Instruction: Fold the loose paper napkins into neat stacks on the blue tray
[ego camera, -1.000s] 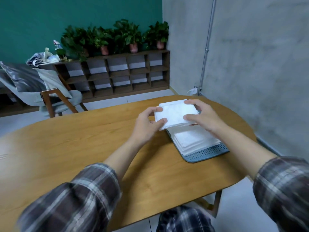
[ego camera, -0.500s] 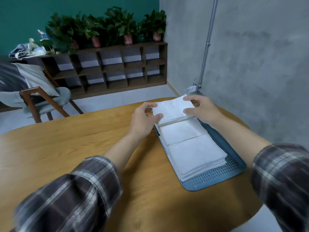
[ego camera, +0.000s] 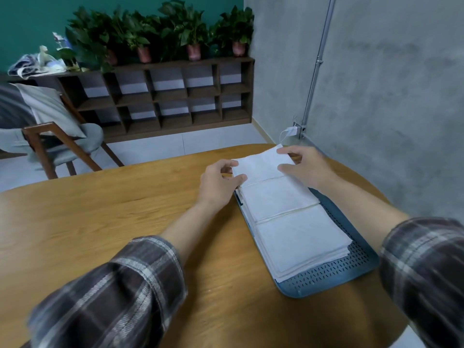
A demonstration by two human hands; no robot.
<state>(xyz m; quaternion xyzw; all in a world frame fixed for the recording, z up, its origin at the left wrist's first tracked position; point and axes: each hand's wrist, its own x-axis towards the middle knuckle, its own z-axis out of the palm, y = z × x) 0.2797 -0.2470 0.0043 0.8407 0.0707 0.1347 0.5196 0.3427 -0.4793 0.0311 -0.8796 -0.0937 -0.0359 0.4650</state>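
A folded napkin [ego camera: 261,163] is held at the far end of the blue tray [ego camera: 334,277], its far right corner slightly raised; whether its underside rests on the tray cannot be told. Its left edge is pinched between the thumb and fingers of the left hand [ego camera: 218,183], and its right edge is gripped by the right hand [ego camera: 305,167], thumb on the near side and forefinger at the far corner. The hands are kept apart by the napkin's width. Nearer on the tray, a middle stack [ego camera: 278,197] and a near stack [ego camera: 301,239] of white napkins are laid edge to edge, the near one thicker. The tray's perforated near end and right rim are left bare. The tray is set on the right part of the wooden bench [ego camera: 100,217]. Plaid sleeves [ego camera: 120,285] are pushed up both forearms. Beyond the bench, a chair [ego camera: 57,141] is seen at far left, a dark shelf [ego camera: 170,96] topped with potted plants [ego camera: 193,33] along the green wall, and a pipe [ego camera: 317,61] on the grey wall at right.
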